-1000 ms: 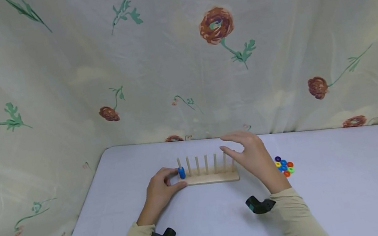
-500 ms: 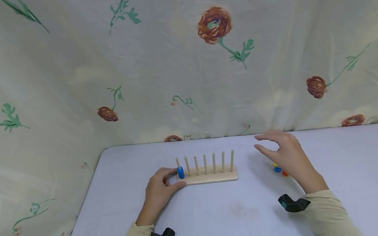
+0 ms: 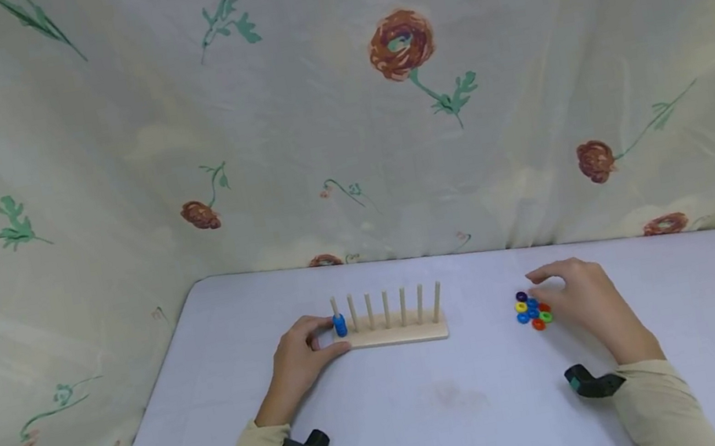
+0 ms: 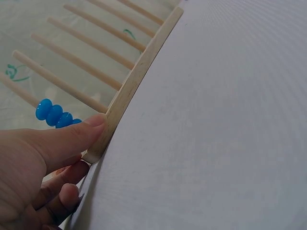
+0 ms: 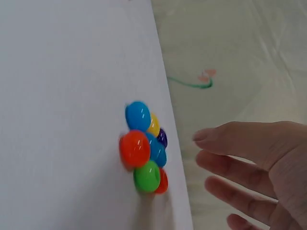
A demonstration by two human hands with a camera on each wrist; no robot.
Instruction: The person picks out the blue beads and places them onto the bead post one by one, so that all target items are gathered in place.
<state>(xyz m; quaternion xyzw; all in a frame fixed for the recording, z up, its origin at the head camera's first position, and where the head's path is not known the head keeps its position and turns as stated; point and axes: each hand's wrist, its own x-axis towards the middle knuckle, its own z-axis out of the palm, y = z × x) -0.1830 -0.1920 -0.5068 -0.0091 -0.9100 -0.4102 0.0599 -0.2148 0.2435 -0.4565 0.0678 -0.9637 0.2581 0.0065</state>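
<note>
A wooden peg rack (image 3: 399, 336) with a row of upright pegs stands on the white table. My left hand (image 3: 300, 357) grips its left end, thumb on the front edge and fingers behind, as the left wrist view shows. Several blue beads (image 4: 55, 114) are stacked on the leftmost peg, just beside that thumb; the other pegs are bare. To the right lies a small cluster of ring beads in blue, yellow, purple, orange and a green bead (image 5: 147, 177). Beside the cluster's right side, my right hand (image 3: 587, 302) holds nothing, its thumb and fingers apart.
The white-covered table (image 3: 407, 421) reaches back to a pale flowered curtain (image 3: 308, 104). A stretch of tabletop separates the rack from the loose beads. Dark camera mounts (image 3: 594, 381) sit on both wrists.
My right hand has moved from above the rack's right end rightward and down to the bead cluster, uncovering the beads. The left hand keeps its grip on the rack.
</note>
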